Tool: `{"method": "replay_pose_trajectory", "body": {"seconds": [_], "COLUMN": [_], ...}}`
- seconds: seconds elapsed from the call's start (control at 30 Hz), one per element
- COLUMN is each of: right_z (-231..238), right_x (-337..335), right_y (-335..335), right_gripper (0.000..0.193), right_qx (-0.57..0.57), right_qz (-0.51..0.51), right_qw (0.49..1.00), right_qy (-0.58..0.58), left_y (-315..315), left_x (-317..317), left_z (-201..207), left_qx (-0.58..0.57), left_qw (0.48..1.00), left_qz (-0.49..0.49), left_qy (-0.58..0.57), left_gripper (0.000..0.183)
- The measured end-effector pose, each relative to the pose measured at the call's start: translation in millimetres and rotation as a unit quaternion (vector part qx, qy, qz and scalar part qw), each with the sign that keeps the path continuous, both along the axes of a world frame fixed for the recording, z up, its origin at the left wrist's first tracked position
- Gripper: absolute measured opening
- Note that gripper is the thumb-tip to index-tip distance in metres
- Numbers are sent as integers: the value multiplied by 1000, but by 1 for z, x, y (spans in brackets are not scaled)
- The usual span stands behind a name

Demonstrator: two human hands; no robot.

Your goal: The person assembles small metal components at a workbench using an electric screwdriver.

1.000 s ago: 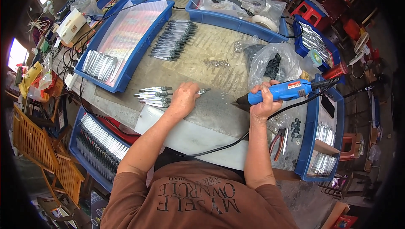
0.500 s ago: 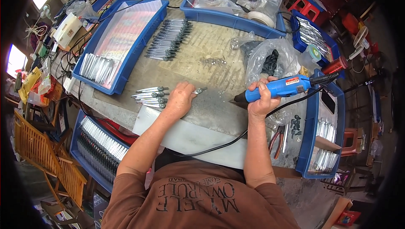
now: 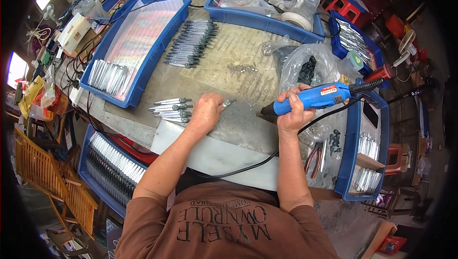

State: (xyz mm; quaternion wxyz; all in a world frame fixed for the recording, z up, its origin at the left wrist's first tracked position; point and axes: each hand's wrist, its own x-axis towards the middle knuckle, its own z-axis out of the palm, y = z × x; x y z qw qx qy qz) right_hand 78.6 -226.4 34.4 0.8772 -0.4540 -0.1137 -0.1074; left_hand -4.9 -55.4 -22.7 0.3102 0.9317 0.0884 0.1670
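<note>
**Metal piece pinned on the bench, electric driver held beside it**

The left hand [image 3: 206, 111] lies knuckles-up on the grey worktable [image 3: 238, 63], its fingers closed on a small metal piece [image 3: 228, 102] whose tip sticks out to the right. Just left of that hand lies a short row of similar metal pieces [image 3: 169, 110]. The right hand [image 3: 292, 112] is clenched around a blue electric screwdriver [image 3: 312, 99], held tilted with its dark tip pointing left and down, near the held piece but apart from it. Its black cord [image 3: 248, 166] runs along the near table edge. Farther off lie a dark-handled batch of parts [image 3: 191, 43], a blue tray [image 3: 136, 44] at far left, and a clear plastic bag [image 3: 305, 65] behind the tool
</note>
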Motion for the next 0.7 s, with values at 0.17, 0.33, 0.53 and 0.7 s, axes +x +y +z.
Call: {"method": "replay_pose_trajectory", "body": {"seconds": [0.17, 0.33, 0.53, 0.7], "right_z": [11, 11, 7, 4], "right_x": [-6, -5, -8, -7], "right_y": [27, 55, 73, 78], "right_gripper": [35, 32, 31, 31], "right_qx": [-25, -64, -104, -111], "right_qz": [60, 95, 110, 122], "right_qw": [998, 993, 988, 986], "right_qy": [-9, -30, -33, -35], "left_y": [-1, -1, -2, -1], "left_x": [0, -2, -3, -3], "left_z": [2, -1, 2, 0], "left_qx": [4, 10, 11, 14], "left_qw": [1000, 1000, 1000, 999], "left_qz": [8, 13, 9, 7], "left_qy": [1, -5, -19, -30], "left_gripper": [13, 13, 13, 14]}}
